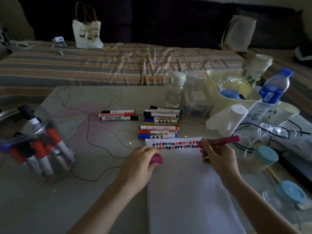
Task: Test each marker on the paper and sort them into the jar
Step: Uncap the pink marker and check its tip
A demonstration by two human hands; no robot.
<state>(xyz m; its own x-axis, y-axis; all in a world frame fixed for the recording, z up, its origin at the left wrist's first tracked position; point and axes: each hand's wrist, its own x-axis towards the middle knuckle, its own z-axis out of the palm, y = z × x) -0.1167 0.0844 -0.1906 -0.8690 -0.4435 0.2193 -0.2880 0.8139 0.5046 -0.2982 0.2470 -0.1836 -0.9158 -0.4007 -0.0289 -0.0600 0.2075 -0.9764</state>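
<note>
head view looks down at the table (104, 191), and the step going on is the test stroke: the right hand (219, 159) has a magenta marker (219, 141) with its tip right at the end of the second row of scribbles on the paper (185, 191). looks like it's touching the sheet or just above, can't tell for sure.

grip on that side is a normal writing pinch, fingers curled round the barrel low down near the nib, back end of the marker pointing up and to the right. the left hand (140, 164) is curled round the matching cap (157, 159), which pokes out by the thumb, and that hand rests at the paper's left edge.

next move, as i read it: finish the mark, bring the cap over and click it back on, then carry the marker across to the jar (37, 146) way over on the left, which already has a bunch of red and dark ones standing in it.

plenty left though, two groups of untested markers (158, 124) lie just beyond the paper.
</note>
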